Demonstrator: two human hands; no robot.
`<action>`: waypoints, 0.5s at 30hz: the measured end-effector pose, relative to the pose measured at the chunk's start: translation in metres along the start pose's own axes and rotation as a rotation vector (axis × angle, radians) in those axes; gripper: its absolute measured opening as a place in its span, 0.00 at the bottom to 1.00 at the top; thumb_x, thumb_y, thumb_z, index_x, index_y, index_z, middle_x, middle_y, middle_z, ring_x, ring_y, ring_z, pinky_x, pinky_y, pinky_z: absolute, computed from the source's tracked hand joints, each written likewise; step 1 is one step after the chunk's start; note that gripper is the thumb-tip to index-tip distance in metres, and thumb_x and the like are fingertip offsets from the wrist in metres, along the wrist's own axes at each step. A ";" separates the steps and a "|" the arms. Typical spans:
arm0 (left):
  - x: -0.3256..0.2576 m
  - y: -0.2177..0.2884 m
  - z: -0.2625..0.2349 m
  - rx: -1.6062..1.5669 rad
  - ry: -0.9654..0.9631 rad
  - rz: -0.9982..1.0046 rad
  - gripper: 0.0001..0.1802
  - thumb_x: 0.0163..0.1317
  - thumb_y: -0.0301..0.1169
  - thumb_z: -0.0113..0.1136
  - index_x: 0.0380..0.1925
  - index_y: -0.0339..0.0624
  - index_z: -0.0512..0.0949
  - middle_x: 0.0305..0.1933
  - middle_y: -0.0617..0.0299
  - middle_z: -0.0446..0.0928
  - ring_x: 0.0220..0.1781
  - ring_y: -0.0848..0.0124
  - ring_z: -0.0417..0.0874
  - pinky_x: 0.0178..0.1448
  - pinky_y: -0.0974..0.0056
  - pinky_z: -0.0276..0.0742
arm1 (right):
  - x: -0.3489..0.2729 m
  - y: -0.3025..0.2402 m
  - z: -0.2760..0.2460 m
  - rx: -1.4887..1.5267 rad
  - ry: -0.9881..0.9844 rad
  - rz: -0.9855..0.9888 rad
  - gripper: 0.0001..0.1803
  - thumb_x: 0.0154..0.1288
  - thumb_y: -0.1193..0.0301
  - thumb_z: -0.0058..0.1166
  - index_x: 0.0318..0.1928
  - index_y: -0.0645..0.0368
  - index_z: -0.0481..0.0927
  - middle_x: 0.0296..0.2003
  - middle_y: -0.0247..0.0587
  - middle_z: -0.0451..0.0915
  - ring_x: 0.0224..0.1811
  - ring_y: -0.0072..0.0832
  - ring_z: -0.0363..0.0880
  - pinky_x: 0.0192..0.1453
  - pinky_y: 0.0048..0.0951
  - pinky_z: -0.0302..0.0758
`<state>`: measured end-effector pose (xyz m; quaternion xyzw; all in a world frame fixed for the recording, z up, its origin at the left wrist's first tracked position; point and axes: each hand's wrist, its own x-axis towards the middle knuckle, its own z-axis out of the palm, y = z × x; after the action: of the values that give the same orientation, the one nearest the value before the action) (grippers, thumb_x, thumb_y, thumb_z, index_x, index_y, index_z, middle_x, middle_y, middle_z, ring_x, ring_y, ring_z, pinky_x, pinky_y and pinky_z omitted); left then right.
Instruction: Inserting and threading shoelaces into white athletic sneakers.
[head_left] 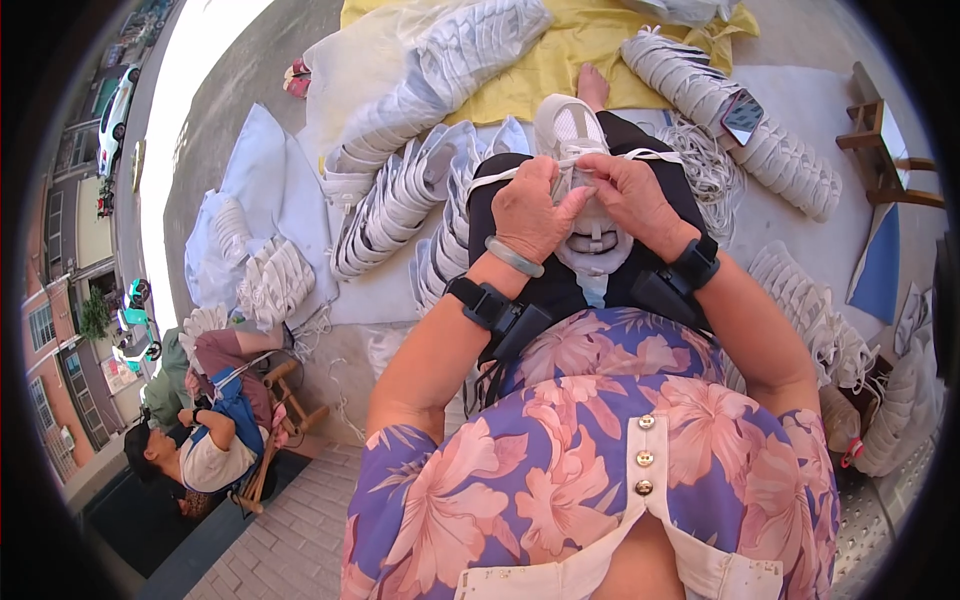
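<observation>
A white shoe (568,122) rests on my lap between my thighs, with its toe pointing away from me. My left hand (536,212) is closed at the left of its lacing area, thumb and fingers pinched together over the eyelets. From the right, my right hand (636,203) pinches at the same spot, its fingertips almost meeting the left ones. Both hands grip a white shoelace (494,179), whose ends stick out left and right past the shoe. The exact bit of lace between my fingertips is hidden. The shoe's opening faces my belly.
Long nested rows of white shoe uppers (398,205) lie left and ahead on pale sheeting. Another row (785,165) at right carries a phone (742,117). Loose laces (705,175) lie beside my right knee. A wooden stool (880,140) stands far right; another person (215,450) sits at left.
</observation>
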<state>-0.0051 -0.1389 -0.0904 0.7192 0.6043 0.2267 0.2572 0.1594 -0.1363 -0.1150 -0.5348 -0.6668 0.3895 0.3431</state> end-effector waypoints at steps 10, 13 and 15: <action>-0.003 -0.016 0.006 -0.061 -0.074 0.156 0.16 0.48 0.29 0.52 0.38 0.37 0.74 0.26 0.51 0.75 0.27 0.58 0.77 0.35 0.59 0.73 | 0.003 -0.018 0.012 -0.339 -0.014 -0.104 0.06 0.56 0.69 0.49 0.32 0.57 0.77 0.27 0.43 0.77 0.34 0.41 0.77 0.36 0.37 0.73; 0.004 -0.023 -0.001 -0.210 -0.137 0.145 0.17 0.49 0.28 0.49 0.41 0.37 0.74 0.28 0.48 0.76 0.29 0.55 0.78 0.37 0.59 0.73 | 0.008 -0.018 0.016 -0.506 -0.019 -0.139 0.06 0.56 0.67 0.50 0.29 0.56 0.75 0.25 0.42 0.76 0.31 0.41 0.78 0.33 0.37 0.73; 0.004 -0.023 -0.003 -0.295 -0.173 0.122 0.18 0.49 0.27 0.48 0.42 0.38 0.74 0.29 0.47 0.77 0.31 0.54 0.78 0.37 0.59 0.73 | 0.011 -0.019 0.017 -0.556 -0.022 -0.150 0.07 0.56 0.66 0.50 0.30 0.56 0.75 0.25 0.43 0.76 0.28 0.41 0.78 0.31 0.38 0.74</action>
<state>-0.0239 -0.1314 -0.1033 0.7260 0.4952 0.2651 0.3968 0.1340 -0.1302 -0.1052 -0.5531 -0.7894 0.1713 0.2039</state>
